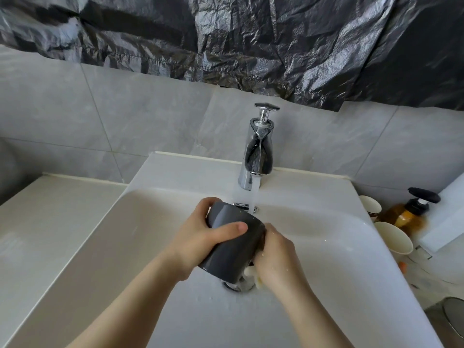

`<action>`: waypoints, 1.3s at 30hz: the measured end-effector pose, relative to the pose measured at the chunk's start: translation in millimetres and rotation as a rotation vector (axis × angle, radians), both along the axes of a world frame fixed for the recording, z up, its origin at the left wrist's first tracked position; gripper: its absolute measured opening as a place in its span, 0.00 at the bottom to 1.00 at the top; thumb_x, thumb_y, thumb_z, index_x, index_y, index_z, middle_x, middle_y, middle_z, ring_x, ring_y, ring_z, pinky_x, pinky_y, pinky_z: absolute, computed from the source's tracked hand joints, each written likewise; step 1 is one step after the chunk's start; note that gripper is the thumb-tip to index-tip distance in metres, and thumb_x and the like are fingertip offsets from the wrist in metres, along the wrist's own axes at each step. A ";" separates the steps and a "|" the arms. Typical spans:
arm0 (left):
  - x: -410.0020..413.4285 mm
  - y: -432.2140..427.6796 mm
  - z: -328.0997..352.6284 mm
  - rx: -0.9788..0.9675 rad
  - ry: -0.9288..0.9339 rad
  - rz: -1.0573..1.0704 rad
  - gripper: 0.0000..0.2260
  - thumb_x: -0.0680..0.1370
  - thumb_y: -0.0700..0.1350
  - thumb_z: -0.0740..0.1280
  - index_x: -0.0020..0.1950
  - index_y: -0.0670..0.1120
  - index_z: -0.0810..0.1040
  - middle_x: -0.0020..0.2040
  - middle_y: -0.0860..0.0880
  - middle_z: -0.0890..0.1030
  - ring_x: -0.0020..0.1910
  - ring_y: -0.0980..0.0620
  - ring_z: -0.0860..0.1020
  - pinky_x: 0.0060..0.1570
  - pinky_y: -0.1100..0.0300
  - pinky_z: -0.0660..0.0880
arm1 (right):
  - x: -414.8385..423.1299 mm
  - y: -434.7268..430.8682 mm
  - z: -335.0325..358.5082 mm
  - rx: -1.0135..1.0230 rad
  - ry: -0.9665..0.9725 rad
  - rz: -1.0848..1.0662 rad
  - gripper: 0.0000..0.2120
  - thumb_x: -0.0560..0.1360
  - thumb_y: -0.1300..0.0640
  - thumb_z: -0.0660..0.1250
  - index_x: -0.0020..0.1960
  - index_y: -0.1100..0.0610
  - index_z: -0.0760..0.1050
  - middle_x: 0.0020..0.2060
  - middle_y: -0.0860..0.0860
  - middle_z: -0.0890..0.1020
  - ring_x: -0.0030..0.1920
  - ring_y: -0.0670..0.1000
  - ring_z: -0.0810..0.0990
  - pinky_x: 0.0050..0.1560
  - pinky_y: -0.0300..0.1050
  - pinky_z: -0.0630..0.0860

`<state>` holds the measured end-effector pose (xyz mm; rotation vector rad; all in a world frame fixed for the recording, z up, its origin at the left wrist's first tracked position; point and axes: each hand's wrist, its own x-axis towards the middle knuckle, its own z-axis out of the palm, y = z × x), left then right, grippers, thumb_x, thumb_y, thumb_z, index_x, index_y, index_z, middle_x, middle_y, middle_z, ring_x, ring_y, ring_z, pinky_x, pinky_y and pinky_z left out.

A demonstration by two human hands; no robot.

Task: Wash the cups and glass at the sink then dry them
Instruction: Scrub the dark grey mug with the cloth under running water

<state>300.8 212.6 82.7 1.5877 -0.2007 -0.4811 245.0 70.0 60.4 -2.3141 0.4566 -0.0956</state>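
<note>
A dark grey cup point(231, 244) is held tilted over the white sink point(155, 222), above the drain point(238, 286). My left hand point(200, 234) grips its side, thumb across the wall. My right hand point(276, 257) is at the cup's mouth and holds a pale yellow sponge point(254, 276), mostly hidden. Water runs from the chrome tap point(256, 156) just behind the cup. Two cream cups point(370, 205) point(394, 237) stand on the counter to the right of the sink.
An amber soap bottle point(408, 214) with a black pump stands at the right beside a white box point(444, 222). A light counter point(45, 222) lies left of the sink. Grey tiles and black plastic sheeting point(251, 38) cover the wall behind.
</note>
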 end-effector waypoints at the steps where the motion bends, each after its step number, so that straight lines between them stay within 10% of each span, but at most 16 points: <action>1: 0.1 0.4 -0.8 0.015 -0.021 -0.006 0.33 0.49 0.59 0.75 0.53 0.56 0.74 0.44 0.51 0.82 0.39 0.52 0.82 0.36 0.59 0.77 | 1.0 -1.8 0.2 -0.002 0.049 -0.018 0.08 0.74 0.63 0.57 0.48 0.56 0.73 0.42 0.52 0.80 0.44 0.57 0.79 0.40 0.46 0.75; 8: 1.9 -10.6 -10.9 -0.334 0.142 0.228 0.26 0.62 0.53 0.71 0.58 0.50 0.73 0.53 0.46 0.82 0.45 0.51 0.82 0.42 0.55 0.76 | 14.2 10.9 -3.7 1.139 -0.184 -0.349 0.10 0.70 0.60 0.69 0.34 0.53 0.69 0.30 0.54 0.70 0.31 0.50 0.68 0.29 0.41 0.61; 16: 6.4 -9.1 -21.0 -0.444 0.304 0.288 0.43 0.55 0.61 0.74 0.68 0.47 0.71 0.61 0.41 0.80 0.56 0.42 0.80 0.45 0.52 0.78 | 7.6 27.0 0.3 1.335 -0.142 -0.228 0.06 0.76 0.54 0.65 0.45 0.54 0.70 0.36 0.55 0.65 0.29 0.50 0.59 0.23 0.36 0.51; 26: -12.3 -28.9 -22.4 -0.343 0.278 0.208 0.29 0.60 0.55 0.75 0.59 0.53 0.72 0.55 0.47 0.82 0.51 0.48 0.82 0.47 0.51 0.79 | -1.1 4.3 12.4 0.339 -0.461 -0.330 0.07 0.76 0.56 0.66 0.50 0.47 0.72 0.42 0.43 0.81 0.43 0.48 0.80 0.47 0.43 0.75; 34: 0.8 -8.6 -19.1 -0.571 0.516 0.319 0.28 0.66 0.61 0.71 0.61 0.47 0.77 0.49 0.42 0.85 0.47 0.44 0.83 0.43 0.51 0.77 | -3.3 38.3 -1.1 0.690 -0.313 0.140 0.35 0.64 0.37 0.60 0.68 0.52 0.66 0.37 0.39 0.73 0.36 0.41 0.72 0.40 0.39 0.69; 39: -4.1 -10.8 -11.6 -0.491 0.471 0.093 0.26 0.66 0.60 0.70 0.58 0.45 0.79 0.46 0.42 0.84 0.41 0.45 0.82 0.44 0.51 0.77 | -0.1 29.0 20.9 1.322 -0.307 -0.138 0.04 0.67 0.56 0.62 0.34 0.54 0.71 0.29 0.51 0.72 0.27 0.49 0.67 0.28 0.36 0.64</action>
